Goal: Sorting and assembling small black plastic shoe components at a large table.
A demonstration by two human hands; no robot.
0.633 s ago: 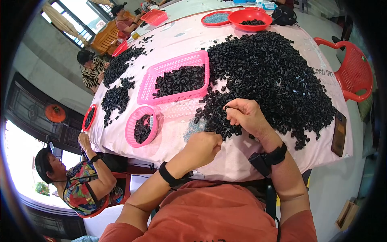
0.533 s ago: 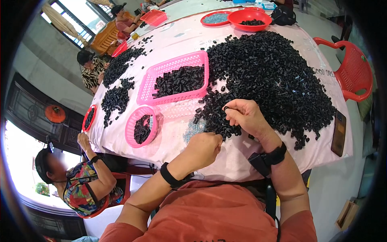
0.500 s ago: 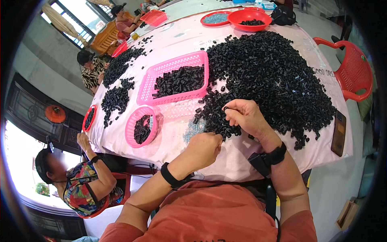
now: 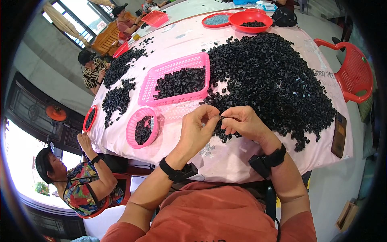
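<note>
Left hand (image 4: 197,129) risen from the worktop (image 4: 225,155) edge to meet right hand (image 4: 242,123), both sets of fingers pinched together on one small black part (image 4: 221,118), at the near rim of the black parts heap (image 4: 270,76), rectangular pink basket (image 4: 177,82) just beyond, round pink basket (image 4: 142,127) left

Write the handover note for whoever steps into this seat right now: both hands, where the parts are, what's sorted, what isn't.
Left hand: raised over the table edge, fingertips meeting the right hand's on a small black part; the grip looks closed on it.
Right hand: pinching the same part from the other side, at the near edge of the big black pile.
Done: the rectangular pink basket holds a layer of black parts; the round pink basket is partly filled.
Left: most of the big pile, plus smaller heaps on the table's left side.
A dark phone lies at the table's right edge.
</note>
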